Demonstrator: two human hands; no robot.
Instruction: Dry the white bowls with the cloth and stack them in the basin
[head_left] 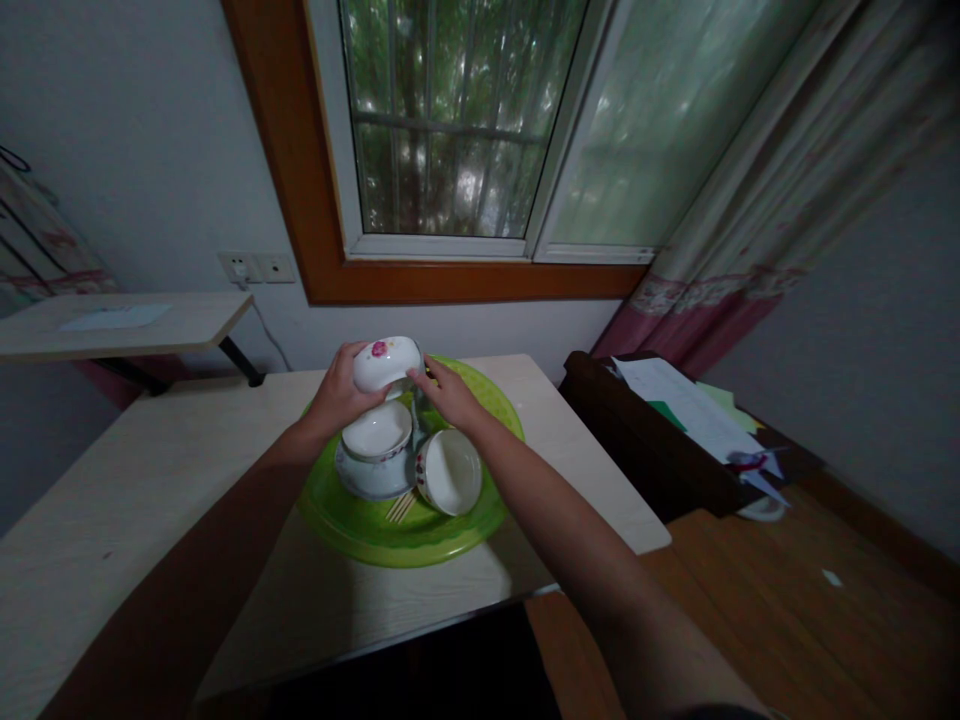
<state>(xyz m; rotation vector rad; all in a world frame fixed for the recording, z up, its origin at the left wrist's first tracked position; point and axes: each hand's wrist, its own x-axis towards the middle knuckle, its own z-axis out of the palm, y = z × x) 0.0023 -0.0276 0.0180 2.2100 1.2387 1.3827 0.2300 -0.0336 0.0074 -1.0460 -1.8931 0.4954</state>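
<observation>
A white bowl point(390, 364) with a pink flower on its side is held tilted above a round green tray point(405, 555). My left hand point(343, 390) is closed round its left side, thumb underneath. At its right edge, my right hand point(444, 388) grips the rim with its fingers. Below on the tray, another white bowl point(377, 432) sits on top of a larger pale bowl point(375, 474). A patterned white bowl point(456, 472) lies tipped on its side to the right. Between them stick out several chopsticks point(401, 506); their other ends are hidden.
The tray rests on a pale wooden table point(157, 470) below a window point(465, 130). A raised shelf point(127, 325) stands at the left. To the right, a dark brown box-like piece of furniture point(637, 430) carries papers point(686, 405). A wall socket point(255, 267) has a plug in it.
</observation>
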